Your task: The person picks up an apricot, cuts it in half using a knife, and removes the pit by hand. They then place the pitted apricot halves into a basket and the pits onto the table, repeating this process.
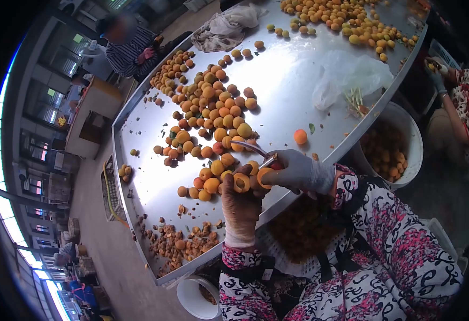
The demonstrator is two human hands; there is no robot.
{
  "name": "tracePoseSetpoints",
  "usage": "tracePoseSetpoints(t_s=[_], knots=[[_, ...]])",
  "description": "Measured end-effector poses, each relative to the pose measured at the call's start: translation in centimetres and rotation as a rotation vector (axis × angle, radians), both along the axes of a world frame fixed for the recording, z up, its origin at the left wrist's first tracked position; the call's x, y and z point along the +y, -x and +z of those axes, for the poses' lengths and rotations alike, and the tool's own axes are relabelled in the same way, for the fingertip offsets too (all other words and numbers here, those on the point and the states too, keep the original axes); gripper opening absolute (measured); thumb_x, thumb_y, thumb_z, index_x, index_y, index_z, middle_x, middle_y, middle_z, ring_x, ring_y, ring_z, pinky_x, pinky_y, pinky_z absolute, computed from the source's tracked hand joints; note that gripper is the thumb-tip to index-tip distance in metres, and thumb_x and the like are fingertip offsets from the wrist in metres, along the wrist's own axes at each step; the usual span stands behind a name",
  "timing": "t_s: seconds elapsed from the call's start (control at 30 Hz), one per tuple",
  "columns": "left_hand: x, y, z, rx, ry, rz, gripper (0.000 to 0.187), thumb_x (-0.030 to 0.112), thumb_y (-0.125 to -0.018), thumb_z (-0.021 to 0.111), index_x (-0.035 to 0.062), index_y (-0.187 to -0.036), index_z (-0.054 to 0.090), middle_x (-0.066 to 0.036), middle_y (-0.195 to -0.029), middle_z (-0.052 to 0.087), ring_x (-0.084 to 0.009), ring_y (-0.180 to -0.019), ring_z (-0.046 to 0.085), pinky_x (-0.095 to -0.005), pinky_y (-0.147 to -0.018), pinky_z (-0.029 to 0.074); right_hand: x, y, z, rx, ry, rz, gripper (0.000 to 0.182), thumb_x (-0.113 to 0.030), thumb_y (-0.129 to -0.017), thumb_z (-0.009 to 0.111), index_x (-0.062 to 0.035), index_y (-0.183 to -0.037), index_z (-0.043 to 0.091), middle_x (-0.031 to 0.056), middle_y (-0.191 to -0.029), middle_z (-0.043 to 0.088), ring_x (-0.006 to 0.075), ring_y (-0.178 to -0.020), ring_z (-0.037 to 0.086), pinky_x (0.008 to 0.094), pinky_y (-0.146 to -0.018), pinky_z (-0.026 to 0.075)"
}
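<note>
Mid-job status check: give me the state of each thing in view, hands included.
Left hand: curled around cut fruit
Cut fruit: opened, hollow showing
Right hand: gloved, closed on the knife
Knife: curved blade bare
Orange fruit pile: loose, mostly whole
Cloth: bunched up
Plastic bag: crumpled
Large white bucket: partly filled, uncovered
Small white bucket: uncovered, some contents visible

the single view looks from the person's head, forward and down, through a wide, round-edged lens. the left hand (241,214) and right hand (296,170) are near, the metal table (285,80) spreads beyond, and the hall (47,171) leans sideways farther off.
</note>
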State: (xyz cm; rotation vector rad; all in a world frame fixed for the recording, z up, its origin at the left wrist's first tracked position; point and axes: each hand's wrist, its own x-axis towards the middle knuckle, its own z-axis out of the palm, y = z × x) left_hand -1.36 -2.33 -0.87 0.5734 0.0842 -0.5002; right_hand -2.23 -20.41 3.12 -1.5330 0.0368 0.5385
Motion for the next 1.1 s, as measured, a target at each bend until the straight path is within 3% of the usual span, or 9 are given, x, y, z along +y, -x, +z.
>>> tracePoseSetpoints(t_s=[0.1,0.17,0.33,0.57,0.73,0.8,0.9,1.03,1.1], knots=[[-0.8,0.2,0.8,0.091,-0.229,0.212,0.049,0.045,-0.087,0.05,0.0002,-0.105,0.053,-0.007,-0.089,0.056,-0.0167,-0.072,0.053,-0.026,-0.062,0.042,0.1,0.0,-0.8,-0.217,-0.15,0.166,0.042,-0.037,-0.072,0.067,-0.0011,-0.093,0.06,0.0054,-0.073,0.059,0.0124,-0.066,0.058,0.0245,-0.06,0.047],[-0.4,0.0,0.1,0.022,-0.247,0.163,0.05,0.047,-0.087,0.047,0.0006,-0.104,0.053,-0.006,-0.081,0.055,-0.016,-0.065,0.05,-0.0265,-0.06,0.041,-0.1,-0.3,0.3,-0.319,0.347,0.368,0.042,-0.037,-0.072,0.069,0.0002,-0.091,0.061,0.0064,-0.081,0.061,0.0142,-0.084,0.058,0.0268,-0.075,0.045],[-1.2,0.8,-0.1,0.071,-0.239,-0.05,0.051,0.051,-0.089,0.041,0.0019,-0.098,0.054,-0.003,-0.06,0.048,-0.0136,-0.053,0.042,-0.029,-0.056,0.038,-0.7,-1.2,2.2,-0.072,-0.486,-0.234,0.019,-0.023,-0.087,0.055,-0.0065,-0.078,0.05,-0.0008,-0.051,0.045,0.0076,-0.038,0.041,0.0207,-0.035,0.032],[-4.2,2.2,-0.6,0.114,-0.239,-0.049,0.035,0.04,-0.087,0.05,0.0089,-0.105,0.048,-0.006,-0.093,0.052,-0.0164,-0.08,0.054,-0.031,-0.069,0.047,1.5,-1.9,2.0,-0.277,-0.748,-0.524,0.015,-0.021,-0.09,0.053,-0.0058,-0.088,0.051,-0.0026,-0.052,0.042,0.0057,-0.039,0.035,0.022,-0.037,0.03],[-4.7,2.4,0.3,0.267,-0.26,-0.067,0.044,0.041,-0.085,0.053,0.0086,-0.114,0.046,-0.006,-0.107,0.05,-0.0182,-0.097,0.052,-0.0351,-0.08,0.046,2.6,-1.4,1.4,-0.511,-0.51,-0.522,0.021,-0.017,-0.084,0.063,-0.0002,-0.096,0.059,0.0025,-0.079,0.062,0.0064,-0.069,0.057,0.02,-0.059,0.047],[-4.5,2.7,-1.0,-0.323,-0.444,-0.085,0.04,0.026,-0.085,0.056,0.0078,-0.119,0.043,-0.01,-0.118,0.048,-0.0218,-0.106,0.052,-0.0371,-0.091,0.044,3.3,-1.7,0.2,-0.642,-0.431,-0.536,0.022,-0.016,-0.082,0.065,-0.0007,-0.096,0.058,0.0031,-0.077,0.062,0.0076,-0.067,0.057,0.0218,-0.058,0.046],[-4.7,2.9,-0.9,-0.178,-0.272,-0.102,0.041,0.033,-0.087,0.051,0.0046,-0.116,0.045,-0.009,-0.117,0.048,-0.0219,-0.108,0.051,-0.0357,-0.09,0.045,3.9,-1.7,-0.7,-1.127,-0.151,-0.486,0.024,-0.016,-0.08,0.067,-0.0022,-0.097,0.057,0.0044,-0.077,0.062,0.008,-0.067,0.058,0.0232,-0.054,0.046],[-4.1,1.9,-2.9,0.094,-0.244,-0.095,0.046,0.04,-0.084,0.054,0.0125,-0.12,0.045,-0.006,-0.115,0.048,-0.015,-0.101,0.052,-0.0339,-0.083,0.047,3.2,-1.9,0.5,-0.593,-0.594,-0.627,0.024,-0.018,-0.083,0.064,0.0001,-0.098,0.058,0.004,-0.081,0.061,0.0062,-0.068,0.057,0.0223,-0.055,0.046],[-2.9,1.6,-3.3,0.048,0.348,-0.383,0.031,0.03,-0.088,0.047,0.007,-0.108,0.05,-0.006,-0.098,0.057,-0.0148,-0.087,0.057,-0.0286,-0.076,0.049,1.7,-2.5,1.0,-0.198,-0.89,-0.639,0.021,-0.02,-0.091,0.05,-0.0088,-0.074,0.051,-0.0046,-0.053,0.041,0.0054,-0.04,0.036,0.0226,-0.036,0.03]])
